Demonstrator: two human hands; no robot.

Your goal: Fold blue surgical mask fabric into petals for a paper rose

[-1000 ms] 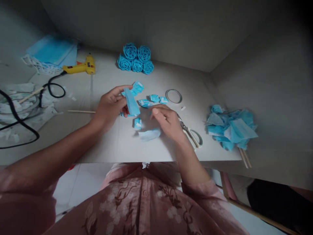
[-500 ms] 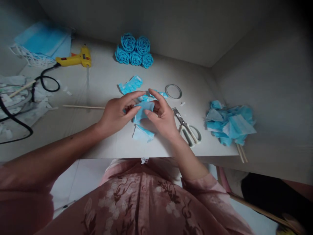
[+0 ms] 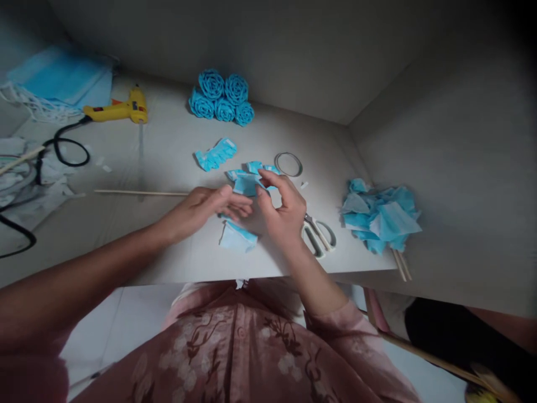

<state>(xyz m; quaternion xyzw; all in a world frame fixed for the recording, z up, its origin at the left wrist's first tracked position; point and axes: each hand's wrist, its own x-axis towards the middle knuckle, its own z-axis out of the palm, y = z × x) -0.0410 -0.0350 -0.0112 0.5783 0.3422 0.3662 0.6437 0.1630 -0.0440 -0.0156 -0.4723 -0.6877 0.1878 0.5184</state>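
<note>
Right hand (image 3: 284, 211) pinches a small folded light-blue fabric piece (image 3: 245, 184) between thumb and forefinger, held just above the grey tabletop (image 3: 176, 140) near its front edge. Left hand (image 3: 202, 206) lies low beside it, fingertips (image 3: 245, 200) reaching under the piece; can't tell if it grips or only touches. A pale blue folded fabric scrap (image 3: 236, 237) lies on the table just below both hands. White-handled scissors (image 3: 319, 235) sit right of the right hand. A pleated blue fabric strip (image 3: 215, 154) and thin grey ring (image 3: 288, 164) lie behind. Blue fabric roses (image 3: 220, 101) cluster at the back, yellow glue gun (image 3: 115, 110) far left, thin wooden stick (image 3: 140, 192) left of the hands.
</note>
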